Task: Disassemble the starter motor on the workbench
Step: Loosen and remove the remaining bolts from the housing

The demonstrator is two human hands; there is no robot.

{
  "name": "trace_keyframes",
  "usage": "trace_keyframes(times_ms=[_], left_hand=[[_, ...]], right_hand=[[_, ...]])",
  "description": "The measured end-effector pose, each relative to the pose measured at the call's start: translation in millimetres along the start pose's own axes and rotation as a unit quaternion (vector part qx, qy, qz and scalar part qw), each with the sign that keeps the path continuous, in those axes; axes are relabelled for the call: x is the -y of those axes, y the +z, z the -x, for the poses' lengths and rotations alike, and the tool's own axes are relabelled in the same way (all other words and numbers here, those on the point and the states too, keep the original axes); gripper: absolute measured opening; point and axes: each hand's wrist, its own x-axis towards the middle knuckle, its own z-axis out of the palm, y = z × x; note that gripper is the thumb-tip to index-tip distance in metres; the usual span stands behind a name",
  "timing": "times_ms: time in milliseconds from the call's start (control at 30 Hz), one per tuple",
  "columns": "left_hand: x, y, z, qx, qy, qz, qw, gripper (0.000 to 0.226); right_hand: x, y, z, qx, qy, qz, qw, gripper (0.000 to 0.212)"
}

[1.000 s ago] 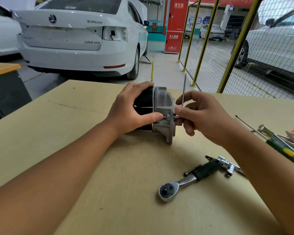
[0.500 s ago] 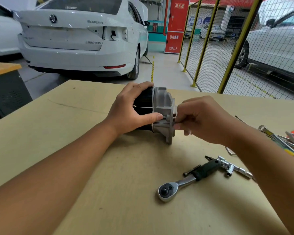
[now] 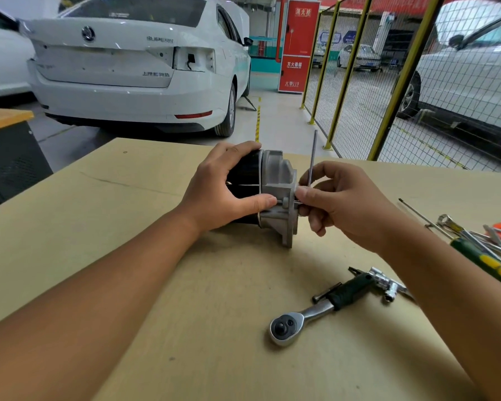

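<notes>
While the tan wooden workbench (image 3: 104,256) fills the lower part of the head view, a starter motor with a black cylindrical body and a grey cast-metal end housing (image 3: 275,195) lies on its side near the bench's middle. The left hand (image 3: 214,195) wraps over the motor's black body, fingers curled over the top and thumb pressed along the seam where the housing begins. Just right of the motor, the right hand (image 3: 344,204) pinches a thin L-shaped metal hex key (image 3: 312,157) between thumb and forefinger; the key's long arm stands upright above the fingers, and its short end points into the housing's flange. Nearer the viewer than the motor lies a chrome ratchet wrench with a black grip (image 3: 315,311), with a small chrome socket piece (image 3: 386,285) by its handle end. Further right of the motor rest a screwdriver with a green and yellow handle (image 3: 486,263) and a pile of metal keys (image 3: 492,235).
</notes>
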Motion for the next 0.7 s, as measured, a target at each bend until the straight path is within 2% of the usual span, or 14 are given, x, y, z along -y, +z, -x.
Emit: trace_keyframes(times_ms=[200,433,567,700], left_hand=[[0.5,0.3,0.2,0.000,0.001,0.000,1.000,0.089],[-0.6,0.2,0.6,-0.001,-0.004,0.004,1.000,0.088],[-0.7,-0.1,0.2,0.000,-0.005,0.002,1.000,0.089],[-0.3,0.1,0.3,0.002,-0.003,0.002,1.000,0.089]], right_hand=[[-1.3,2.3,0.1,-0.011,-0.034,0.064,0.997,0.008],[2.2,0.5,4.5,0.042,-0.068,0.107,0.991,0.015],[0.5,0.9,6.2,0.048,-0.139,0.210,0.967,0.017],[2.0,-3.7,6.6,0.053,-0.153,0.272,0.949,0.017]])
